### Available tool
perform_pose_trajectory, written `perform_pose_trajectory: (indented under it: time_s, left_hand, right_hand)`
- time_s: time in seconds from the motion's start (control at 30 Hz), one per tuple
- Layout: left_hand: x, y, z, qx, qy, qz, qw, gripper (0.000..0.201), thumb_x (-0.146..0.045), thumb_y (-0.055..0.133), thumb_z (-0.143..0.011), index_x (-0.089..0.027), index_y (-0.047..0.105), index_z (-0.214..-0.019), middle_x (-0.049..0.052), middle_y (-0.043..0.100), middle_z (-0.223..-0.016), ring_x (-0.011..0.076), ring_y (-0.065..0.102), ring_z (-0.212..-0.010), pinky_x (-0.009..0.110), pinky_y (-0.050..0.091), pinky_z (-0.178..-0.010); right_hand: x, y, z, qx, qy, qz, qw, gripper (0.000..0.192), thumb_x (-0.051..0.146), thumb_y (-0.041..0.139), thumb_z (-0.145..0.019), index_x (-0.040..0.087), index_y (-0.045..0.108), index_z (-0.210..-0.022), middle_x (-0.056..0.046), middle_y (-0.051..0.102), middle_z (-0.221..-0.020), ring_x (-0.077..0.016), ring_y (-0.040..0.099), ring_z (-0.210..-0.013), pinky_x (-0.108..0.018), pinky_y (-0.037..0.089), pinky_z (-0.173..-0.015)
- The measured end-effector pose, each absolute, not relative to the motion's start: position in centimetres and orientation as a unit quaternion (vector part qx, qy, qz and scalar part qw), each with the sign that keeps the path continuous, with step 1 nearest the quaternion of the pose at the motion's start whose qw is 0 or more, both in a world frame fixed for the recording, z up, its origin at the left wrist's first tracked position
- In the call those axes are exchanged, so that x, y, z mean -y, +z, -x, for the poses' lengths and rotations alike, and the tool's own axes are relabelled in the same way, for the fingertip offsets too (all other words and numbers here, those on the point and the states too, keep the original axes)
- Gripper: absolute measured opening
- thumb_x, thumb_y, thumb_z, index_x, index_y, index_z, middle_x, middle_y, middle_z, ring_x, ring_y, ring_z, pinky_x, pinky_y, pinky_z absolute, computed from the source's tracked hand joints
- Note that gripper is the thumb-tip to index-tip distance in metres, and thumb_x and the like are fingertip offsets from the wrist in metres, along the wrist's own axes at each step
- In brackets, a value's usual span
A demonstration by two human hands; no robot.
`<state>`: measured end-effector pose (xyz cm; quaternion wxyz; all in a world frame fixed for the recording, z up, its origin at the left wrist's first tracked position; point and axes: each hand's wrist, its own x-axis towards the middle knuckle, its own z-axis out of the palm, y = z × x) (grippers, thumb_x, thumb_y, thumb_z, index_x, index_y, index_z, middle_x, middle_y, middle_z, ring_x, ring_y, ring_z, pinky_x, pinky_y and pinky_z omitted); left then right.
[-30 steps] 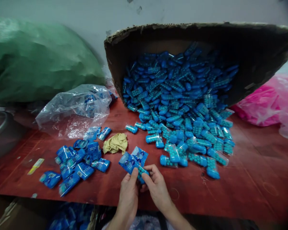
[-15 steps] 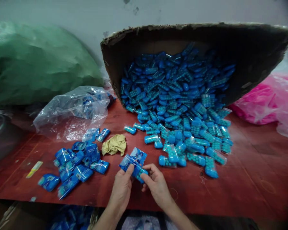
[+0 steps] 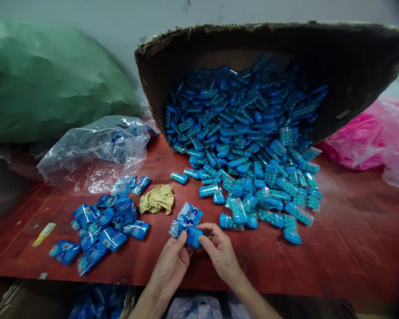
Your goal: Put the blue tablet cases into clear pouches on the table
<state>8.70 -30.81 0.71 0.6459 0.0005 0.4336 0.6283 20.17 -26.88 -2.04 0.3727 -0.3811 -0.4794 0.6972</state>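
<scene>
Holding one blue capsule [image 3: 193, 236] and a clear printed sachet [image 3: 178, 227] between both hands at the near table [image 3: 335, 248] edge: left hand [image 3: 171, 261] pinching the sachet, right hand [image 3: 221, 252] pinching the capsule. Capsule's near half hidden behind fingers; whether it sits inside the sachet cannot be told. Long axis roughly left-right, rounded end pointing left. Second flat sachet [image 3: 190, 214] lying just beyond. Glossy filled packets [image 3: 99, 230] heaped left; crumpled tan cloth [image 3: 157, 198] between. Tipped cardboard box [image 3: 319, 53], torn rim, spilling bead-filled capsules [image 3: 252, 146] far right; its right side cut off
</scene>
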Motion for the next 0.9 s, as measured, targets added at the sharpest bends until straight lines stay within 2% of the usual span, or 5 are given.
perform_pose_trajectory:
  time_s: [0.3,0.4,0.57,0.7,0.9]
  left_hand:
    - [31.1,0.7,-8.1,-0.456,0.606,0.007,0.652,0.009,-0.019,0.063,-0.07,-0.012,0.066,-0.072,0.003,0.069,-0.072,0.0106,0.061,-0.066,0.02,0.047,-0.067]
    - [31.6,0.0,-7.2,-0.414,0.584,0.004,0.698,0.013,-0.017,0.062,-0.071,-0.012,0.067,-0.081,0.005,0.07,-0.079,0.0135,0.062,-0.075,0.022,0.048,-0.069]
    - [32.2,-0.5,-6.4,-0.373,0.547,-0.03,0.749,0.021,-0.02,0.061,-0.071,-0.015,0.066,-0.091,0.009,0.07,-0.083,0.0211,0.063,-0.084,0.027,0.049,-0.068]
    - [32.2,-0.4,-6.6,-0.349,0.542,-0.05,0.763,0.023,-0.021,0.065,-0.067,-0.016,0.066,-0.09,0.009,0.07,-0.083,0.0241,0.062,-0.089,0.029,0.048,-0.071]
    - [32.1,-0.6,-7.4,-0.338,0.547,-0.058,0.764,0.02,-0.02,0.062,-0.07,-0.014,0.067,-0.089,0.009,0.07,-0.084,0.0215,0.063,-0.085,0.03,0.046,-0.079]
  right_hand:
    - [28.2,-1.5,-20.6,0.652,0.539,0.368,0.385,0.018,0.024,0.057,-0.078,0.024,0.058,-0.096,-0.001,0.059,-0.082,-0.016,0.055,-0.076,-0.027,0.045,-0.07]
    - [27.9,-1.6,-20.8,0.659,0.534,0.362,0.386,0.032,0.029,0.065,-0.072,0.026,0.056,-0.103,-0.001,0.057,-0.086,-0.0174,0.053,-0.081,-0.03,0.043,-0.077]
    - [26.8,-1.1,-21.3,0.651,0.594,0.321,0.347,0.06,0.034,0.07,-0.066,0.029,0.046,-0.12,-0.004,0.046,-0.122,-0.023,0.042,-0.114,-0.036,0.032,-0.097]
    - [26.6,-0.9,-21.5,0.621,0.673,0.275,0.294,0.055,0.033,0.064,-0.073,0.03,0.043,-0.124,-0.003,0.051,-0.12,-0.0217,0.046,-0.111,-0.037,0.035,-0.095]
    - [26.7,-1.1,-21.5,0.635,0.647,0.276,0.32,0.044,0.028,0.059,-0.077,0.029,0.049,-0.12,-0.002,0.055,-0.109,-0.0188,0.051,-0.101,-0.031,0.037,-0.091]
